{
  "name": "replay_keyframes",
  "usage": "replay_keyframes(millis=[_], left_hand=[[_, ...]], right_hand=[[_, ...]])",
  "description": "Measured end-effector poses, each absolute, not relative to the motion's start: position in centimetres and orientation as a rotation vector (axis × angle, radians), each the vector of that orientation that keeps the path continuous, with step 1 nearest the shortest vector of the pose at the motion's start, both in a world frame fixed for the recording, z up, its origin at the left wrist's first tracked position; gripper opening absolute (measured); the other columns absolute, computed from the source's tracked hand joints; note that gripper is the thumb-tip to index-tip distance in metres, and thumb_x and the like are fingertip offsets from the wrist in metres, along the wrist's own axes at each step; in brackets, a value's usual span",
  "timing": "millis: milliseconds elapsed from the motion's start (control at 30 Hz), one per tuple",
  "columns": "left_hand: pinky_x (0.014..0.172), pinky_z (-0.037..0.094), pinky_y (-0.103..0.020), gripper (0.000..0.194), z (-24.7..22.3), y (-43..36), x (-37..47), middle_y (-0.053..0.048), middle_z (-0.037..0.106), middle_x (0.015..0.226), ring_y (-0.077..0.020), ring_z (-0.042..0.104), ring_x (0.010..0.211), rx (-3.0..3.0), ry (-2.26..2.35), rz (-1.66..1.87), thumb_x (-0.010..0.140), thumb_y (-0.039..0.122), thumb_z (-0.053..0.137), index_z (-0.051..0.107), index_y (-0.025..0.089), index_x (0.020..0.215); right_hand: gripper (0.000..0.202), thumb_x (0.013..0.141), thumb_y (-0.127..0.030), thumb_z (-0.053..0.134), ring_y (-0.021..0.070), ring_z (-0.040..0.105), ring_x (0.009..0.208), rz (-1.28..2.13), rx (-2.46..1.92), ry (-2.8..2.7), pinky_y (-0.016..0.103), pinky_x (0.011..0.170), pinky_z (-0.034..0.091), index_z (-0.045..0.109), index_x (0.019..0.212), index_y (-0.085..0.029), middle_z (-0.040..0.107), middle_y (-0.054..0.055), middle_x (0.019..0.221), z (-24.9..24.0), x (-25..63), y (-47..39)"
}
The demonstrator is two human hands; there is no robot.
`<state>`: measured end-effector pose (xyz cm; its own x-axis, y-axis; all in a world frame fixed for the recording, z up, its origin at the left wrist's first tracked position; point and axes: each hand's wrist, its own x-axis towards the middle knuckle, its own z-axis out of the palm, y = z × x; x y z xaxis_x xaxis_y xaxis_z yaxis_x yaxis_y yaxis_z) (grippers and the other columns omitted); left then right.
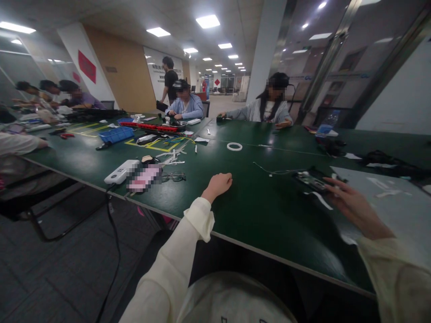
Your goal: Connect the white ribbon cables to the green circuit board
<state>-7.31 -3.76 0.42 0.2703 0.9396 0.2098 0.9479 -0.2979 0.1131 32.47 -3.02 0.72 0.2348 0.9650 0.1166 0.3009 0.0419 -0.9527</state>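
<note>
My left hand (218,185) rests on the green table (249,211), its fingers curled into a loose fist with nothing showing in them. Over to the right, my right hand (353,206) has its fingers at the near right end of a dark open casing with a circuit board (310,179) inside, apparently gripping its edge. A thin cable (272,171) runs leftward from the casing across the tabletop. Just below the casing is a white strip (319,200). The underside of the casing and part of my right thumb are hidden.
A white ring of tape (235,146) lies ahead. To the left are glasses (173,176), a pink phone (144,178), a white power strip (121,171) and a blue tray (116,134). A grey sheet (387,197) lies right. Several people sit around the table.
</note>
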Motion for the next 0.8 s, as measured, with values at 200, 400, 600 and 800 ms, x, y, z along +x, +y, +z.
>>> replay_keyframes(millis=[200,400,600,800], left_hand=[[0.068,0.042,-0.025,0.021,0.7,-3.6,-7.2,-0.004,0.062,0.089,-0.0154,0.058,0.081,-2.32,-1.97,-0.548,0.092,0.028,0.033,0.051,0.02,0.094],[0.083,0.042,-0.027,0.023,1.1,-3.7,-6.9,-0.006,0.056,0.105,-0.0156,0.053,0.097,-2.322,-1.839,-0.817,0.091,0.027,0.034,0.05,0.019,0.106],[0.102,0.031,-0.034,0.037,0.0,-3.6,-6.2,-0.006,0.047,0.128,-0.0182,0.038,0.12,-2.625,-1.42,-0.711,0.089,0.034,0.039,0.043,0.021,0.124],[0.105,0.027,-0.035,0.034,-1.1,-3.0,-6.1,-0.005,0.042,0.135,-0.0157,0.033,0.126,-2.744,-1.328,-0.592,0.092,0.033,0.032,0.047,0.022,0.12]], right_hand=[[0.037,0.066,-0.022,0.069,0.0108,0.058,0.072,1.369,-1.185,-1.167,0.016,0.059,0.05,0.063,0.103,-0.024,0.061,0.003,0.094,1.3,22.7,-2.6],[0.039,0.075,-0.021,0.06,0.0139,0.061,0.082,1.566,-1.207,-1.202,0.022,0.07,0.054,0.056,0.114,-0.025,0.061,0.005,0.101,1.1,16.7,-2.7],[0.057,0.079,-0.03,0.057,0.0156,0.063,0.088,1.522,-1.21,-1.243,0.028,0.085,0.05,0.036,0.132,-0.03,0.056,0.006,0.113,1.2,16.9,-2.6],[0.052,0.073,-0.036,0.061,0.0204,0.05,0.112,1.134,-1.495,-1.33,0.033,0.093,0.044,0.045,0.123,-0.031,0.043,0.008,0.128,1.9,25.2,-0.3]])
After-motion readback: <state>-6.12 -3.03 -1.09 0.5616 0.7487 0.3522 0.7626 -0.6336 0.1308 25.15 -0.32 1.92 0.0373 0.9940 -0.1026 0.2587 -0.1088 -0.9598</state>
